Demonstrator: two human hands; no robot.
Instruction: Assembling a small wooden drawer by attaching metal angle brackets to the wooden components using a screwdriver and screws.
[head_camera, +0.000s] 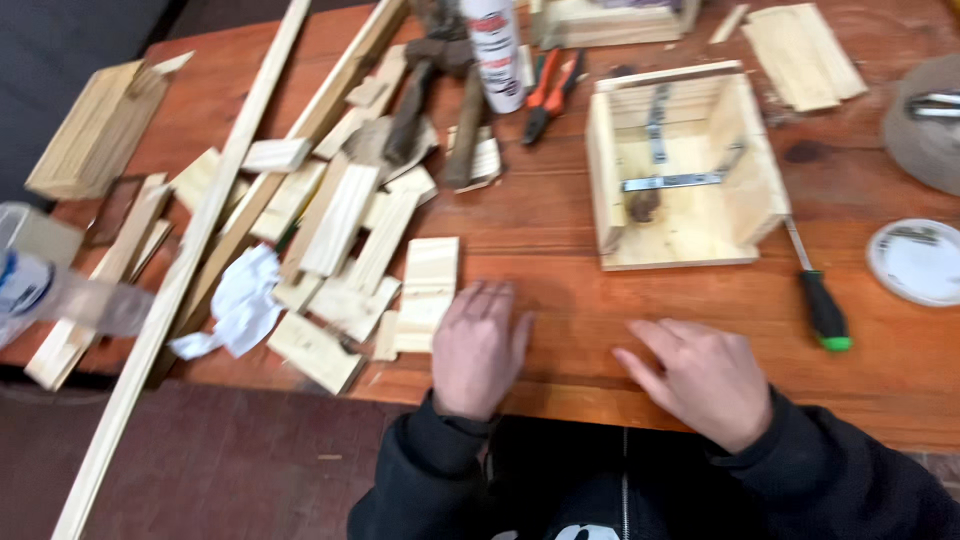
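My left hand (478, 347) lies flat, palm down, on the reddish wooden table (560, 230) near its front edge, fingers apart, touching nothing else. It rests just right of a short pale wood offcut (428, 292). My right hand (700, 377) also rests palm down on the table, fingers spread and pointing left, empty. Beyond the right hand stands an open pale wooden box (680, 170) with metal brackets inside. A screwdriver with a black and green handle (822, 305) lies to the right of that box.
A heap of wood offcuts and long slats (330, 210) covers the left side, with crumpled white paper (243, 300). Orange-handled pliers (550, 92), a white spray can (495, 50) and a hammer (420, 90) lie at the back. A round white lid (917, 262) sits at right.
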